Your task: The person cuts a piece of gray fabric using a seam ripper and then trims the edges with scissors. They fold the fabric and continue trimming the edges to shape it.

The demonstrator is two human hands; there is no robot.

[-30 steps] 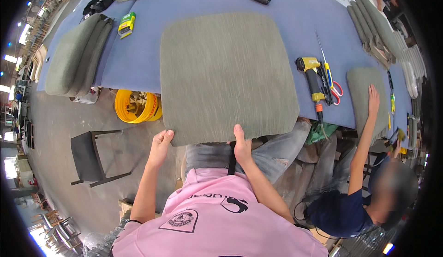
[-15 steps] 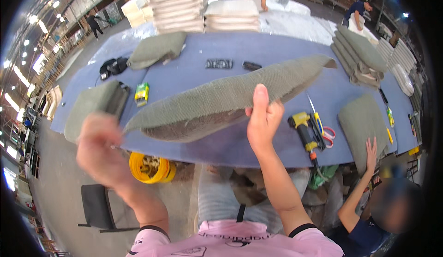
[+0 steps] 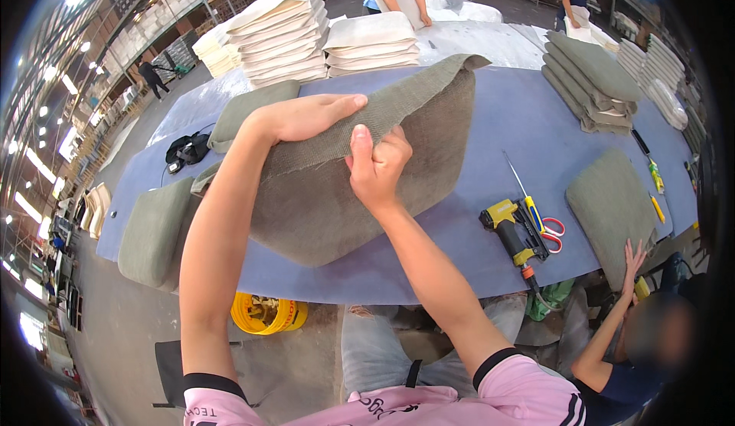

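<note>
A grey-green fabric-covered cushion (image 3: 337,204) is tilted up on its edge in front of me, over the blue-covered table. A loose ribbed fabric flap (image 3: 383,116) runs along its upper edge. My left hand (image 3: 298,120) lies over this flap, thumb pointing right, its other fingers hidden behind the cloth. My right hand (image 3: 377,162) is closed on the flap's lower border, thumb upward. Right of the cushion lie a yellow-and-black staple gun (image 3: 507,227), an awl-like tool with a yellow-and-blue handle (image 3: 532,213) and red-and-white-handled scissors (image 3: 553,235).
Another person's hand (image 3: 632,265) rests by a green cushion (image 3: 612,208) at the right. Folded green covers (image 3: 589,81) are stacked behind it. White pads (image 3: 279,35) stand at the far side. Below the front edge is a yellow bucket (image 3: 295,316). Two cushions lie at the left.
My left hand has moved right and up onto the flap. The cushion has turned so that its broad face shows, and my right hand has shifted left along its edge.
</note>
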